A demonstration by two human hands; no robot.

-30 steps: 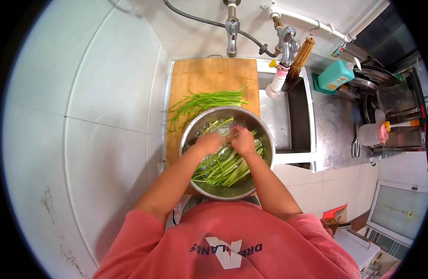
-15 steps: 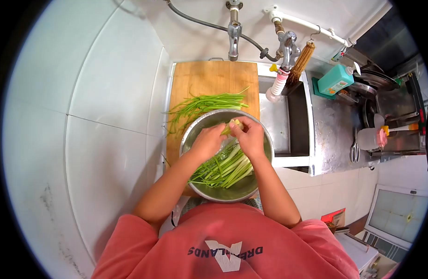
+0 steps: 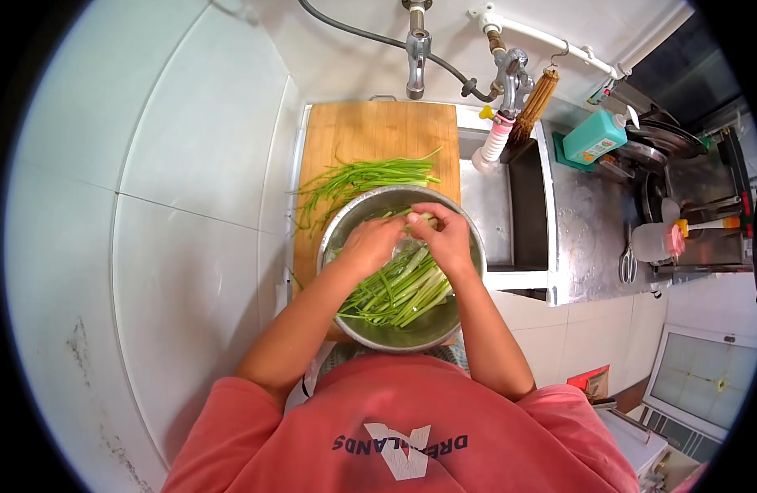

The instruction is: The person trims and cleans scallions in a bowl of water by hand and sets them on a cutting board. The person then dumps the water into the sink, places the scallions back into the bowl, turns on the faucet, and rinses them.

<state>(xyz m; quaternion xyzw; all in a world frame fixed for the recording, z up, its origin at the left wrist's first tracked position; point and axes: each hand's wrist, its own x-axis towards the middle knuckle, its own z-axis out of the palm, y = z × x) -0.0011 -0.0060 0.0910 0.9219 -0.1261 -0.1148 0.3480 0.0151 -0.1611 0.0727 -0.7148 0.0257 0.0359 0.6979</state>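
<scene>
A round metal bowl [image 3: 434,330] stands in front of me, holding water and a bunch of scallions [image 3: 399,287] with green leaves and pale stems. Over its far half, my left hand [image 3: 373,248] has its fingers curled around the leafy side of a few scallions. Opposite it, my right hand [image 3: 442,240] pinches the pale ends between thumb and fingers. The fingers cover most of the held scallions. Beyond the bowl, more scallions [image 3: 378,174] lie spread across a wooden cutting board [image 3: 378,131].
Right of the board is a sink [image 3: 487,215] under a faucet with a pink-and-white extension [image 3: 493,146]. A second tap [image 3: 417,62] hangs over the board. A teal pump bottle [image 3: 593,141] and scissors [image 3: 627,264] rest on the metal counter. A tiled wall [image 3: 189,246] closes the left side.
The held scallions have shifted slightly between my fingers, and both hands sit a little lower within the bowl. The view has tilted slightly.
</scene>
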